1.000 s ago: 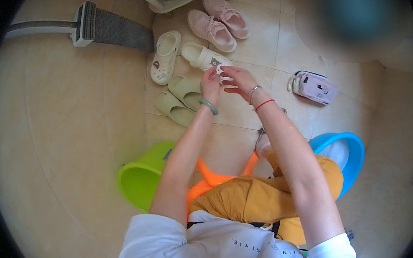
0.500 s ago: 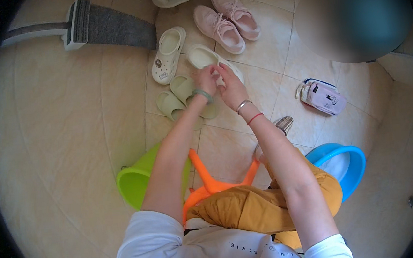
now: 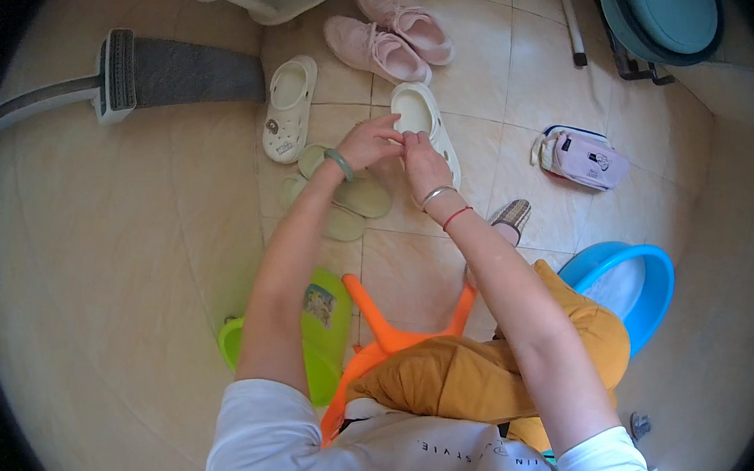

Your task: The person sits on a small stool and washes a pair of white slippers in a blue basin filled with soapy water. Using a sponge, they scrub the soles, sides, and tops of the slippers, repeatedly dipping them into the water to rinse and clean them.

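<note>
Two bare hands, the left (image 3: pixel 366 148) and the right (image 3: pixel 426 166), come together over one white clog (image 3: pixel 416 108) on the tiled floor (image 3: pixel 405 260). What has just changed is the clog's lie: half a second ago it slants under the fingers, toe toward the lower right; now it points nearly straight back toward the person, its open heel just beyond the fingertips and its side showing to their right. To my eye that brings its front part beneath the hands, which seems to suit close fingerwork there.

The right fingers are bunched and bent; the left ones reach across to meet them, somewhat parted. I cannot tell whether anything small is pinched between them, since the hands hide much of the clog's front.

Against the earlier frame, the gap has widened between this clog and its mate (image 3: pixel 289 118), which lies left of the fingers and a little beyond. The pink sneakers (image 3: pixel 376 51) stand past the fingertips, close by the clog's heel. The left hand partly covers the pale green slippers (image 3: pixel 361 199), nearer the body than the fingers. A lilac pouch (image 3: pixel 591 161) lies well off to the fingers' right, as before.
</note>
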Tool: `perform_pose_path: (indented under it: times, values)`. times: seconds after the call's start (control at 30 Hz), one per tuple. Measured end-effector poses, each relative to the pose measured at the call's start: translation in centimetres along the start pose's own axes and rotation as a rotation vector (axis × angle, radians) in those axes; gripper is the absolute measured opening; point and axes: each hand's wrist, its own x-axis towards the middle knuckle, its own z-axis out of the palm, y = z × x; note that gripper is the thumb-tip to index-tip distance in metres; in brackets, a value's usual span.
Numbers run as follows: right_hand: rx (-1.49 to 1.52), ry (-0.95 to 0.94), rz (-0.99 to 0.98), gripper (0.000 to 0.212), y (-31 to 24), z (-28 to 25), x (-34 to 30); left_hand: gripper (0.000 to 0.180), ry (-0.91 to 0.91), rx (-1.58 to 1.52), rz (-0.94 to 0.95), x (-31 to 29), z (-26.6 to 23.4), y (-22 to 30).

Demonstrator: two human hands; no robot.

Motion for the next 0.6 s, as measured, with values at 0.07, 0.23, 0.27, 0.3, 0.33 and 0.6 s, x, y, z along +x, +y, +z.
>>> perform_pose_path:
  times: [0.07, 0.23, 0.27, 0.3, 0.33, 0.6]
  values:
    - [0.007, 0.027, 0.013, 0.025, -0.3, 0.2, 0.0, 0.031, -0.078, -0.247, -0.082, 0.5, -1.0, -1.0]
    - [-0.076, -0.023, 0.152, 0.018, 2.9, 1.0, -1.7, 0.054, 0.349, -0.233, -0.327, 2.0, -5.4, -4.1]
    - [-0.076, -0.057, 0.178, 0.018, 2.7, 1.2, -1.9, 0.055, 0.563, 0.227, -0.221, 0.9, -6.7, -7.0]
    - [-0.068, -0.097, 0.201, 0.018, 2.0, 1.4, -2.2, 0.054, 0.612, 0.516, -0.184, -1.3, -8.5, -10.4]
    - [-0.061, -0.133, 0.223, 0.018, 1.3, 1.6, -2.5, 0.053, 0.648, 0.807, -0.14, -3.6, -10.3, -13.0]
    - [-0.042, -0.095, 0.255, 0.02, 3.0, -3.1, -2.1, 0.018, 0.199, 0.886, -0.398, -5.3, -5.2, -2.1]
